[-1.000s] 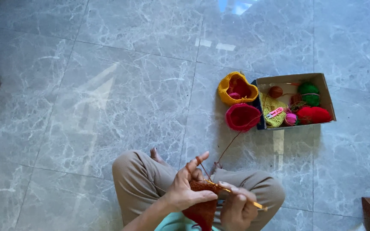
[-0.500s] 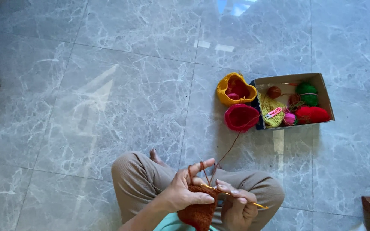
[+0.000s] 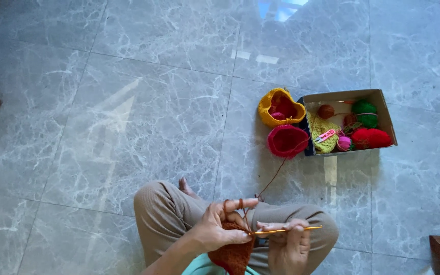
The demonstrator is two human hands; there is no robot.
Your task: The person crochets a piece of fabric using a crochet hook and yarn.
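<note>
The left hand (image 3: 220, 229) still pinches the brown crochet piece (image 3: 235, 254); its index finger has lowered. The right hand (image 3: 286, 242) keeps gripping the crochet hook (image 3: 291, 230), now more level.

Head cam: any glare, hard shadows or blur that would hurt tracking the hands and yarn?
Head view: window glare on the glossy marble floor at the top edge, with pale streaks further left; the cardboard box casts a soft shadow leftward; left hand, right hand, crochet hook and rust crochet piece are sharp, evenly lit; frame bottom crops the piece.
</note>
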